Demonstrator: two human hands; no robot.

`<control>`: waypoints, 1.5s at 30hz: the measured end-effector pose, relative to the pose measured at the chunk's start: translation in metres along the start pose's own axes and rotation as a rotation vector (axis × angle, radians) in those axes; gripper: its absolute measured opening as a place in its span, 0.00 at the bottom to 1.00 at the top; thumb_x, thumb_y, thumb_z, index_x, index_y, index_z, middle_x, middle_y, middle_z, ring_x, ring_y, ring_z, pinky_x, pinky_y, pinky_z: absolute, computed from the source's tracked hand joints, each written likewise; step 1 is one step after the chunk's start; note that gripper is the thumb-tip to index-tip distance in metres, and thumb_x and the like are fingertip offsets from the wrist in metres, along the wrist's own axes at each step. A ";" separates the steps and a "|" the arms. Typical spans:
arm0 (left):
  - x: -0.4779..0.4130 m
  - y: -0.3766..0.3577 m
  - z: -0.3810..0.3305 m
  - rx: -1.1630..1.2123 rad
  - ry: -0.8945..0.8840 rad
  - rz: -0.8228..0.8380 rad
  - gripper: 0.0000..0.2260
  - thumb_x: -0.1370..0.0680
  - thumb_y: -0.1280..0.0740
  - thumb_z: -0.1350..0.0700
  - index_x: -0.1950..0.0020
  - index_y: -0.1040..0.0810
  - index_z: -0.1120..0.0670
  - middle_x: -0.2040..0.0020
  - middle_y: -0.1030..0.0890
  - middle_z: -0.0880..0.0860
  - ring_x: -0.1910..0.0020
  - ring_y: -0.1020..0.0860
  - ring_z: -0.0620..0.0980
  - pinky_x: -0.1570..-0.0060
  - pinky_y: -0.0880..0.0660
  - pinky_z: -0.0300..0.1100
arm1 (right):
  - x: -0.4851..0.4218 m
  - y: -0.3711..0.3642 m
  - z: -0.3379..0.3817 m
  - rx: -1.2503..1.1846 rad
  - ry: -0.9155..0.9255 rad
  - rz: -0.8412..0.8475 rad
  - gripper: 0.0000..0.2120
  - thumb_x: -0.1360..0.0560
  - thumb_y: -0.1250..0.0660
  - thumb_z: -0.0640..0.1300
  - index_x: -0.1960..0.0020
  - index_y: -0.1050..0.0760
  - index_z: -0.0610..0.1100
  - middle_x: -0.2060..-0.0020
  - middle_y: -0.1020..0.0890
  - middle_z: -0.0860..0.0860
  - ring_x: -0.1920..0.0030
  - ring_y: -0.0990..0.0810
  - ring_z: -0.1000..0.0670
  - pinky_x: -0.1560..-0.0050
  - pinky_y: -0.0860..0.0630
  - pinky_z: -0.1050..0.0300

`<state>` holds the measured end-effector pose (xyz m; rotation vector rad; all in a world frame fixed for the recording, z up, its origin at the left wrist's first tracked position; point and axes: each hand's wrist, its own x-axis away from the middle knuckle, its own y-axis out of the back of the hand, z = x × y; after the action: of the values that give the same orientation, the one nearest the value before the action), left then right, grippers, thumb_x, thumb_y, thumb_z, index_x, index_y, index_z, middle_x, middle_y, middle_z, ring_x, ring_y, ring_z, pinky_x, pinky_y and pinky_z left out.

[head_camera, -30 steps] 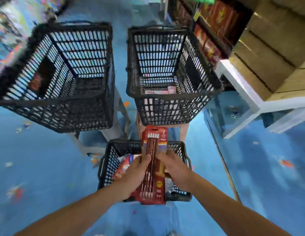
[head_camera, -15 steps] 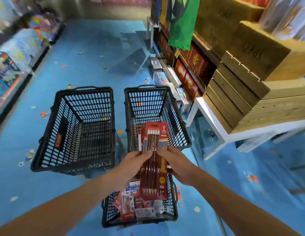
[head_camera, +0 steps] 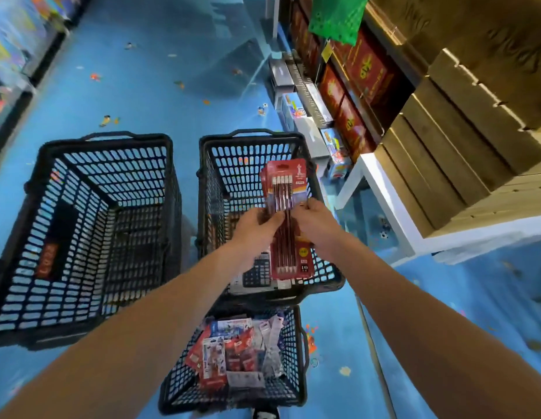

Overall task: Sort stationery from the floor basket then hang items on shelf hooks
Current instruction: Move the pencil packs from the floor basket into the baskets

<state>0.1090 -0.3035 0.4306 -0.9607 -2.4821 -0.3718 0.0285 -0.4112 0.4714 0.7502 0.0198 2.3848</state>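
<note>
Pinching pencil pack (head_camera: 289, 252) edges, over right basket (head_camera: 233, 164)

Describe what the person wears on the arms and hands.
Nothing shows: the left hand and right hand are bare, with no gloves, rings or watch visible; the left forearm and right forearm carry no sleeve.

Head camera looks steeply down over outstretched arms; baskets (head_camera: 106, 237) close below.

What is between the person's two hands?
The red flat card pack of pencils: the left hand and right hand each hold one side, shown in the head view.
</note>
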 end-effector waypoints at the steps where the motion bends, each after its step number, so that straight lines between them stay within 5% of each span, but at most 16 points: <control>1: -0.016 -0.006 0.010 -0.007 0.029 0.007 0.11 0.17 0.33 0.49 0.39 0.20 0.53 0.46 0.15 0.51 0.47 0.18 0.52 0.54 0.24 0.43 | -0.020 -0.001 -0.012 0.014 -0.033 -0.019 0.16 0.22 0.40 0.37 0.68 0.31 0.50 0.69 0.34 0.45 0.64 0.37 0.45 0.59 0.38 0.48; 8: -0.102 -0.025 0.082 -0.020 0.234 0.019 0.14 0.19 0.34 0.51 0.34 0.21 0.50 0.42 0.15 0.52 0.43 0.18 0.54 0.39 0.21 0.55 | -0.119 -0.027 -0.088 0.076 -0.202 -0.046 0.08 0.25 0.40 0.41 0.62 0.29 0.47 0.68 0.28 0.47 0.66 0.31 0.47 0.61 0.36 0.51; 11: -0.125 -0.032 0.109 -0.033 0.278 0.080 0.17 0.25 0.33 0.56 0.37 0.19 0.50 0.44 0.15 0.54 0.44 0.17 0.55 0.41 0.19 0.55 | -0.145 -0.034 -0.106 0.108 -0.248 -0.067 0.06 0.20 0.41 0.41 0.48 0.25 0.43 0.58 0.24 0.45 0.59 0.26 0.45 0.61 0.34 0.54; 15: -0.130 -0.042 0.119 -0.041 0.319 0.143 0.14 0.26 0.34 0.65 0.45 0.19 0.49 0.45 0.15 0.56 0.43 0.17 0.56 0.40 0.20 0.56 | -0.171 -0.038 -0.128 0.126 -0.359 -0.088 0.15 0.19 0.43 0.43 0.38 0.25 0.39 0.46 0.21 0.40 0.44 0.21 0.38 0.41 0.23 0.45; 17: -0.135 -0.045 0.125 -0.042 0.355 0.202 0.17 0.24 0.35 0.68 0.41 0.21 0.49 0.43 0.16 0.56 0.41 0.18 0.57 0.38 0.21 0.57 | -0.179 -0.035 -0.141 0.124 -0.400 -0.077 0.14 0.17 0.44 0.43 0.41 0.24 0.38 0.44 0.21 0.38 0.42 0.21 0.37 0.37 0.24 0.43; 21: -0.146 -0.051 0.134 -0.062 0.414 0.241 0.17 0.21 0.38 0.69 0.39 0.24 0.50 0.42 0.18 0.57 0.41 0.20 0.56 0.35 0.22 0.57 | -0.189 -0.037 -0.158 0.081 -0.461 -0.144 0.13 0.16 0.47 0.50 0.53 0.28 0.46 0.59 0.23 0.47 0.50 0.21 0.41 0.38 0.23 0.41; 26: -0.152 -0.061 0.137 -0.143 0.411 0.208 0.20 0.22 0.39 0.69 0.33 0.29 0.51 0.44 0.21 0.54 0.41 0.22 0.54 0.42 0.23 0.49 | -0.198 -0.043 -0.168 0.092 -0.499 -0.136 0.15 0.17 0.48 0.53 0.41 0.28 0.44 0.49 0.21 0.43 0.46 0.21 0.41 0.37 0.24 0.42; 33: -0.156 -0.069 0.144 -0.258 0.418 0.166 0.28 0.24 0.36 0.66 0.25 0.38 0.56 0.37 0.23 0.60 0.36 0.24 0.60 0.40 0.22 0.52 | -0.201 -0.044 -0.183 0.173 -0.496 -0.110 0.12 0.20 0.42 0.46 0.40 0.27 0.44 0.48 0.19 0.41 0.46 0.19 0.39 0.40 0.22 0.41; 39: -0.150 -0.068 0.136 -0.220 0.410 0.135 0.22 0.21 0.39 0.69 0.28 0.33 0.57 0.44 0.23 0.55 0.43 0.24 0.54 0.46 0.25 0.47 | -0.196 -0.041 -0.182 0.105 -0.488 -0.067 0.15 0.27 0.40 0.44 0.42 0.26 0.45 0.52 0.18 0.43 0.50 0.18 0.40 0.43 0.20 0.40; 45: -0.136 -0.056 0.128 -0.248 0.336 0.099 0.16 0.23 0.38 0.70 0.38 0.22 0.58 0.49 0.18 0.57 0.52 0.20 0.52 0.54 0.20 0.45 | -0.179 -0.035 -0.166 0.094 -0.430 -0.093 0.08 0.22 0.39 0.44 0.43 0.29 0.46 0.50 0.20 0.45 0.48 0.19 0.41 0.41 0.20 0.42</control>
<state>0.1198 -0.3703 0.2478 -1.0177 -2.1091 -0.7562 0.0757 -0.4584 0.2342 1.2634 -0.0117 2.1031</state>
